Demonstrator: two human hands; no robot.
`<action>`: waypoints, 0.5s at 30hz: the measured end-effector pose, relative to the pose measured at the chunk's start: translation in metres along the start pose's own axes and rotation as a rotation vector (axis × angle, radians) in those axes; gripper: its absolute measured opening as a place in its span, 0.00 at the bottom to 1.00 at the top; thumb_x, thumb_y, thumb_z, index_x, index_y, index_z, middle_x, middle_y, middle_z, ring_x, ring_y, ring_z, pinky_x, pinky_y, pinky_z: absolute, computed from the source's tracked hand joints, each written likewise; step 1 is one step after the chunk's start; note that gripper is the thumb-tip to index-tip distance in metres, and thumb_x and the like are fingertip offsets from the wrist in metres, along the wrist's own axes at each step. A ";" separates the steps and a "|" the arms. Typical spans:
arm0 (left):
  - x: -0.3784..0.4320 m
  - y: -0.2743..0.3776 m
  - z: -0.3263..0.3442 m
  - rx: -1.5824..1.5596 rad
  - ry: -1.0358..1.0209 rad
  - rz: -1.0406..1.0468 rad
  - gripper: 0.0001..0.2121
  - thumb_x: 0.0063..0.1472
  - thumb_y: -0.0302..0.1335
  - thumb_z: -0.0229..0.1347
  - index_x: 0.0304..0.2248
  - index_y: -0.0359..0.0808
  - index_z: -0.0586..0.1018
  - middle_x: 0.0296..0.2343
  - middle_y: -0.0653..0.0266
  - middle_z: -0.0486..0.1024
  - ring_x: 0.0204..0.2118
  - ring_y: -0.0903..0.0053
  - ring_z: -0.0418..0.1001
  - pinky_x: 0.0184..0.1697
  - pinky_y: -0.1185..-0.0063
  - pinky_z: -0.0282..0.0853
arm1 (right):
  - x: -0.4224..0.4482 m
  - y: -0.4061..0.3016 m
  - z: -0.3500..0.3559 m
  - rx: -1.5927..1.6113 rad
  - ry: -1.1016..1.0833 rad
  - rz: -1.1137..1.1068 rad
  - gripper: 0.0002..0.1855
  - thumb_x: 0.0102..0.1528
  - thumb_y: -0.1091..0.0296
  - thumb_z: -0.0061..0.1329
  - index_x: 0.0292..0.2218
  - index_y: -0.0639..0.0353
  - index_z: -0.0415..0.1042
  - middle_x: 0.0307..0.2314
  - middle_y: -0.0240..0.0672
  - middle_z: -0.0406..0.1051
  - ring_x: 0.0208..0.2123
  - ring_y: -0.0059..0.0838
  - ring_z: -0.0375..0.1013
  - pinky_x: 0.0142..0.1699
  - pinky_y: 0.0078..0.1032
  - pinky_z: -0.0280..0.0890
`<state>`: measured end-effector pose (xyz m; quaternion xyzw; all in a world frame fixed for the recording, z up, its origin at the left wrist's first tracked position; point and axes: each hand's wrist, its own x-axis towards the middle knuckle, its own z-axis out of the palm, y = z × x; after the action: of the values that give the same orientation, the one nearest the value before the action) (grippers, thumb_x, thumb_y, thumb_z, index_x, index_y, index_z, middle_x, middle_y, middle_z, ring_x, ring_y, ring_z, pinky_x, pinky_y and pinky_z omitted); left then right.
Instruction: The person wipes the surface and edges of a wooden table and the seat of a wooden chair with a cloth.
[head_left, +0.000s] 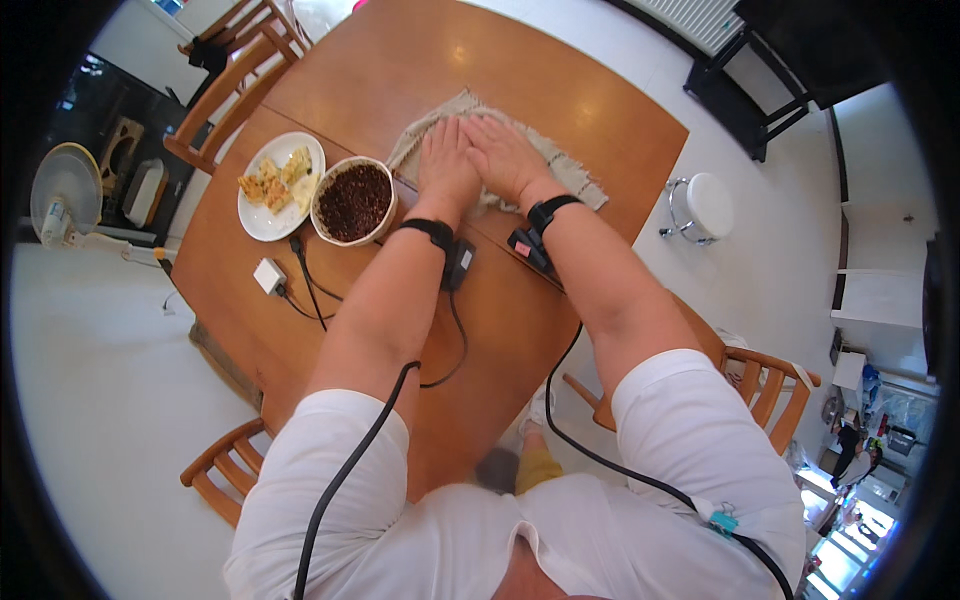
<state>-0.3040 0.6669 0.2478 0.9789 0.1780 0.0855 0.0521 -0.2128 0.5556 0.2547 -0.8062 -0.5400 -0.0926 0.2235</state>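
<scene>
A beige woven cloth (568, 166) with frayed edges lies on the wooden table (360, 71). My left hand (448, 163) rests palm down on its left part, fingers stretched out. Beside it, my right hand (508, 154) also lies flat on the cloth, its thumb side touching or overlapping the left hand. Neither hand grips anything, and part of the cloth is hidden under them. Left of my left hand stands a bowl (354, 201) of dark, flaky, reddish-brown contents. Against the bowl sits a white oval plate (255, 221) with pieces of yellowish food (276, 184).
Behind my wrists lie two black devices (459, 264) (529, 246) with cables. A white charger (269, 277) with a cord sits at the left. Wooden chairs (232, 101) (772, 390) flank the table. A white round stool (709, 206) stands to the right. Black cables (352, 465) run along my arms.
</scene>
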 end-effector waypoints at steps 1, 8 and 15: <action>-0.004 0.007 -0.008 -0.019 -0.019 -0.023 0.29 0.68 0.37 0.39 0.66 0.35 0.57 0.67 0.55 0.52 0.70 0.61 0.46 0.70 0.62 0.41 | -0.007 -0.001 0.000 -0.024 -0.004 0.030 0.29 0.63 0.51 0.42 0.60 0.57 0.64 0.59 0.42 0.64 0.63 0.42 0.59 0.68 0.38 0.50; -0.077 0.025 -0.022 -0.099 0.008 -0.019 0.30 0.65 0.33 0.44 0.64 0.32 0.59 0.65 0.52 0.54 0.68 0.58 0.48 0.70 0.61 0.41 | -0.062 -0.047 -0.021 -0.066 -0.030 0.096 0.33 0.63 0.44 0.39 0.60 0.58 0.65 0.61 0.43 0.61 0.65 0.44 0.56 0.68 0.40 0.48; -0.174 0.004 -0.046 -0.099 -0.083 0.146 0.29 0.68 0.39 0.43 0.64 0.32 0.61 0.64 0.48 0.56 0.67 0.54 0.51 0.68 0.58 0.45 | -0.132 -0.137 -0.035 -0.010 -0.055 0.173 0.37 0.61 0.45 0.43 0.61 0.65 0.62 0.62 0.45 0.59 0.65 0.45 0.53 0.70 0.38 0.45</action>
<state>-0.4717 0.6038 0.2678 0.9882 0.0995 0.0572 0.1011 -0.3872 0.4736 0.2694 -0.8532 -0.4738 -0.0535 0.2115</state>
